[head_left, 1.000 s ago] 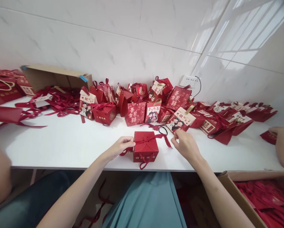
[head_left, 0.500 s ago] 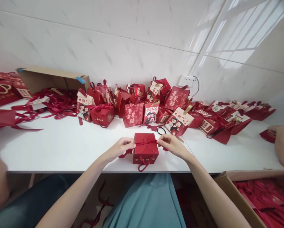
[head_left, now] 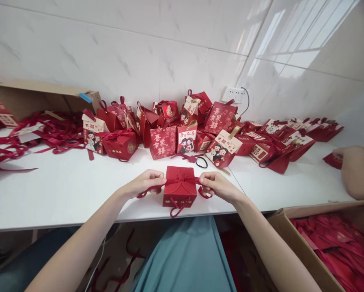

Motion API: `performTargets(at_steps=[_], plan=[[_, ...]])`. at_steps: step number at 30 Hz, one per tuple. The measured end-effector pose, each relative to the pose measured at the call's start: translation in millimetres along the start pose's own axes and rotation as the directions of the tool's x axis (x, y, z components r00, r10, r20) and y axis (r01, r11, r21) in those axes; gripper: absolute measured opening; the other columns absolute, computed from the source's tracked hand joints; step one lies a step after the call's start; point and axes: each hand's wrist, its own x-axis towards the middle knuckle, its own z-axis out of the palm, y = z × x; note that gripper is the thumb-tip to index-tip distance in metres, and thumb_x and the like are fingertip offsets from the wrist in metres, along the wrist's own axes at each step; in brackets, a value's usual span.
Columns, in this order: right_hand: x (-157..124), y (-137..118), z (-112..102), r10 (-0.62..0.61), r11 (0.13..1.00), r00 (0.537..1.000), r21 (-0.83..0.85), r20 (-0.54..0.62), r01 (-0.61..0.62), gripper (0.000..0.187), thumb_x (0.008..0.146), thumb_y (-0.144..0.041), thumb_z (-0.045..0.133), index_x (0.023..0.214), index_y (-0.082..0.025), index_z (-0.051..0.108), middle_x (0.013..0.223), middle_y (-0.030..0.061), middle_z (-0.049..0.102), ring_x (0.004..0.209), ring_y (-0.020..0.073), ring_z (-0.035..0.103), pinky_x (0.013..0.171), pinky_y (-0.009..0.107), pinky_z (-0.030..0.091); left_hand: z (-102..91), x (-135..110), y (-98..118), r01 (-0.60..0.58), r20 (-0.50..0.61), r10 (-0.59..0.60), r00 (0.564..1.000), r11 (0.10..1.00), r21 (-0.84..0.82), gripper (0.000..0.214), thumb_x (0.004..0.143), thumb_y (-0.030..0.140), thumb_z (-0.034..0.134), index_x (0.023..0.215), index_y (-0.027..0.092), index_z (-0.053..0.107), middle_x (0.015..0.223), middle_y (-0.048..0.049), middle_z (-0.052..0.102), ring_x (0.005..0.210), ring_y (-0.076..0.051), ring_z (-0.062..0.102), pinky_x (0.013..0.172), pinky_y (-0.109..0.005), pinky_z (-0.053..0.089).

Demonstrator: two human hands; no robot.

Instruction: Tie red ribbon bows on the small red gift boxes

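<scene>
Here on the white counter (head_left: 63,194), near its front edge, I've got the red box (head_left: 178,191): folded card, I'd judge, light, stiff, dentable, best held by its sides. My left hand (head_left: 148,183) and right hand (head_left: 217,186) each pinch the ribbon (head_left: 190,180), soft and likely slippery, across the top; a twisted cord loop (head_left: 177,211) hangs in front.

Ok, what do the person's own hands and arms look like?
The left hand and right hand wear no gloves, with no watch or bracelet showing. No sleeves cover the visible forearms, and a teal garment shows between them.
</scene>
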Motion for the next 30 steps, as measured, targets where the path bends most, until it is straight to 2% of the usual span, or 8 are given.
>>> performTargets(at_steps=[3,6,9,13,17,20,25,30], plan=[[-1.7,-1.4,-2.4,0.041,0.997,0.999,-0.070,0.015,-0.040,0.044,0.064,-0.056,0.070,0.063,-0.015,0.053,0.045,-0.0066,0.046,0.039,0.0044,0.035,0.042,0.021,0.020,-6.0,-0.2,5.5,0.012,0.063,-0.018,0.998,0.995,0.102,0.039,0.073,0.049,0.062,0.058,0.016,0.049,0.053,0.0031,0.047,0.050,-0.008,0.042,0.048,-0.021,0.025],[-3.8,-3.7,-3.9,0.053,0.995,0.998,-0.090,0.016,-0.051,0.041,0.067,-0.052,0.069,0.062,-0.014,0.054,0.046,-0.0061,0.047,0.042,0.0044,0.036,0.043,0.020,0.023,-8.1,0.6,8.1,0.019,0.104,-0.036,0.994,0.987,0.159,0.039,0.072,0.049,0.064,0.059,0.015,0.052,0.052,0.0035,0.047,0.048,-0.007,0.035,0.048,-0.023,0.021],[-5.9,-2.7,-4.4,0.037,0.997,0.999,-0.071,0.017,-0.036,0.041,0.068,-0.051,0.069,0.060,-0.015,0.052,0.047,-0.0058,0.048,0.044,0.0055,0.040,0.046,0.021,0.025,-6.7,1.0,7.3,0.006,0.115,-0.023,0.993,0.990,0.144,0.039,0.072,0.049,0.064,0.059,0.015,0.050,0.051,0.0051,0.043,0.047,-0.006,0.030,0.047,-0.023,0.018],[-7.3,5.9,-3.8,0.026,0.999,0.998,-0.031,0.065,-0.024,0.040,0.073,-0.049,0.066,0.061,-0.015,0.051,0.048,-0.0049,0.050,0.046,0.0069,0.044,0.048,0.022,0.028,-3.6,0.6,2.9,0.007,0.115,-0.016,0.993,0.997,0.073,0.040,0.074,0.049,0.063,0.061,0.017,0.043,0.054,0.0057,0.041,0.050,-0.007,0.035,0.047,-0.021,0.021],[-3.8,22.1,1.3,-0.011,0.995,0.997,0.100,0.077,0.003,0.039,0.075,-0.048,0.065,0.062,-0.016,0.050,0.050,-0.0048,0.049,0.049,0.0075,0.045,0.050,0.022,0.029,3.0,0.8,-4.5,-0.015,0.095,0.018,0.995,0.999,-0.030,0.042,0.073,0.051,0.063,0.060,0.016,0.042,0.056,0.0046,0.045,0.051,-0.007,0.040,0.049,-0.020,0.029],[-0.2,33.8,10.2,-0.074,0.960,0.993,0.278,0.097,0.044,0.039,0.074,-0.048,0.068,0.061,-0.016,0.048,0.049,-0.0065,0.042,0.052,0.0090,0.049,0.054,0.022,0.034,14.6,-0.4,-12.4,-0.052,0.015,0.055,0.998,0.992,-0.117,0.043,0.073,0.051,0.063,0.058,0.016,0.044,0.052,0.0049,0.044,0.046,-0.006,0.039,0.046,-0.019,0.029],[1.6,44.6,20.8,-0.103,0.914,0.991,0.402,0.089,0.059,0.043,0.073,-0.051,0.067,0.061,-0.018,0.043,0.047,-0.0105,0.029,0.040,0.0037,0.028,0.043,0.020,0.023,39.8,-8.1,-30.3,-0.125,-0.207,0.078,0.975,0.966,-0.226,0.046,0.073,0.054,0.062,0.056,0.016,0.042,0.043,0.0076,0.036,0.039,-0.005,0.031,0.040,-0.018,0.024],[2.5,45.8,14.4,-0.101,0.915,0.984,0.402,0.144,0.035,0.041,0.072,-0.050,0.069,0.063,-0.016,0.049,0.045,-0.0111,0.028,0.039,0.0027,0.019,0.040,0.020,0.017,38.6,-14.4,-37.5,-0.110,-0.119,0.086,0.989,0.971,-0.211,0.049,0.073,0.059,0.060,0.058,0.017,0.038,0.043,0.0088,0.034,0.038,-0.004,0.029,0.040,-0.018,0.021]])
